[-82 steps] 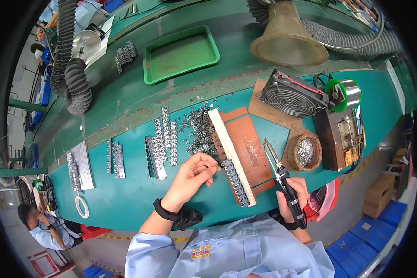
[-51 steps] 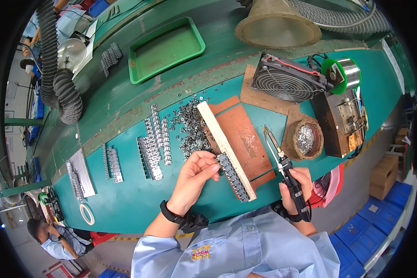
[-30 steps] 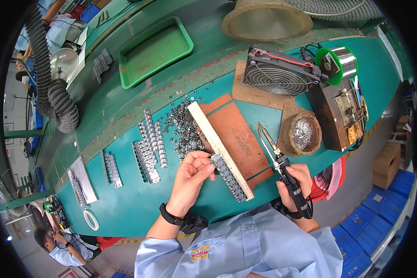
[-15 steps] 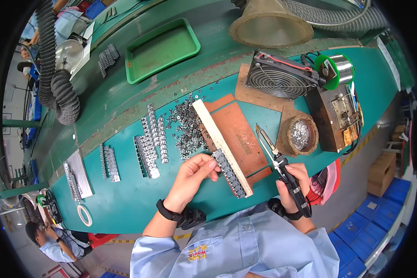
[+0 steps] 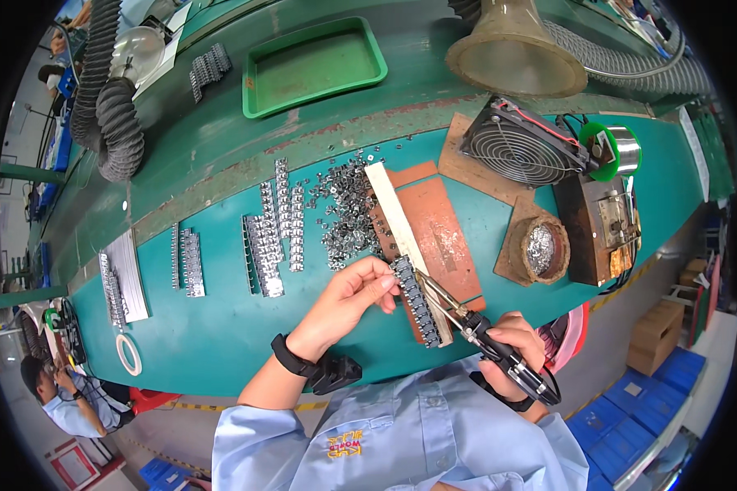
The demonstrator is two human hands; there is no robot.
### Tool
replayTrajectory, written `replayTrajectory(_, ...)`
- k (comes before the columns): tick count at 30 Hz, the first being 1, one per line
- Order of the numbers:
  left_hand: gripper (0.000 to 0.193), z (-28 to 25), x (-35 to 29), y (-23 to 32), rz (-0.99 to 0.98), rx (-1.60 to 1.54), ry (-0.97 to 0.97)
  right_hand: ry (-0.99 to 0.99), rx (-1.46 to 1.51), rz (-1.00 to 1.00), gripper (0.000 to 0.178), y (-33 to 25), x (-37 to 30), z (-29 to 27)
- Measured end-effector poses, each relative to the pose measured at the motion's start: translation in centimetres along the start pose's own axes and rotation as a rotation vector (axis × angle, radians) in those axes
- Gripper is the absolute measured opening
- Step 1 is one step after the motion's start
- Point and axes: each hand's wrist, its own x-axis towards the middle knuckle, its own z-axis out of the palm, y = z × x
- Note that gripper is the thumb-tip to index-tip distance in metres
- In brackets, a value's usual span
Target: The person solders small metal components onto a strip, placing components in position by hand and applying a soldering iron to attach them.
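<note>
A dark strip of small electronic parts (image 5: 418, 303) lies along a pale wooden bar (image 5: 394, 204). My left hand (image 5: 350, 296) is closed at the strip's upper end, thumb and forefinger pinching its edge; whether a loose piece is also between the fingertips is hidden. In my right hand (image 5: 516, 344) is a black-handled soldering iron (image 5: 487, 335) with a thin metal tube beside its shaft. Its tip reaches over the bar to the strip's upper part, close to my left fingertips. Beneath the bar is a reddish-brown board (image 5: 439, 237).
Loose small metal parts (image 5: 348, 204) are heaped left of the bar, with finished-looking strips (image 5: 266, 245) beyond. On the right stand a fan (image 5: 516, 147), a solder spool (image 5: 618, 153), a round pot (image 5: 542, 250) and a metal box (image 5: 594, 225). A green tray (image 5: 315, 69) sits behind.
My right hand has brought the soldering iron left and down, from beside the pot to the strip. My left hand still pinches at the strip's upper end. The whole view has shifted slightly.
</note>
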Motion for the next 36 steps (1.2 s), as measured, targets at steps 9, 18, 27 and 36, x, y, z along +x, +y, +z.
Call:
replayTrajectory(9,0.011,-0.2,0.1,0.1,-0.024,-0.016,-0.021,-0.032,-0.020,0.022,0.036,0.1,0.2,0.2)
replayTrajectory(18,0.011,-0.6,0.4,0.5,-0.068,-0.029,-0.055,-0.063,-0.020,0.021,0.037,0.1,0.6,0.0)
replayTrajectory(27,0.011,-0.7,0.5,0.6,-0.084,-0.043,-0.066,-0.116,-0.024,0.038,0.038,-0.1,1.1,0.3)
replayTrajectory(36,0.012,-0.6,0.5,0.6,-0.080,-0.043,-0.063,-0.118,-0.019,0.036,0.039,0.2,1.0,0.5)
